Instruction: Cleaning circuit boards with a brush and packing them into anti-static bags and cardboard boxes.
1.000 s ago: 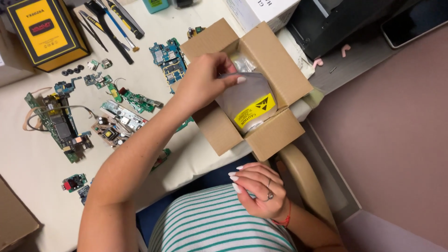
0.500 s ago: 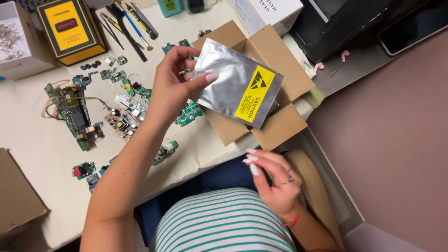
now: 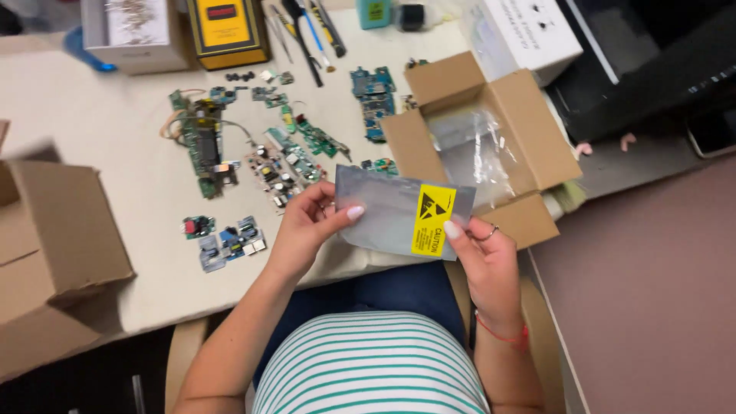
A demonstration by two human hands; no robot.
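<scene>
Gripping silver bag (image 3: pixel 383 211), both hands

Two hands show: the left hand (image 3: pixel 303 230) and the right hand (image 3: pixel 483 261), sharing one silver static bag (image 3: pixel 383 211) bearing one yellow label (image 3: pixel 432 221). Two brown cardboard boxes: one open box (image 3: pixel 529 130) at 1 o'clock, another (image 3: pixel 54 230) at 9 o'clock. One white box (image 3: pixel 529 31) at 12 o'clock. One yellow case (image 3: pixel 228 27). Roughly ten loose circuit boards (image 3: pixel 203 142) lie on the bench (image 3: pixel 100 130); smaller scraps are too tiny to count.
</scene>
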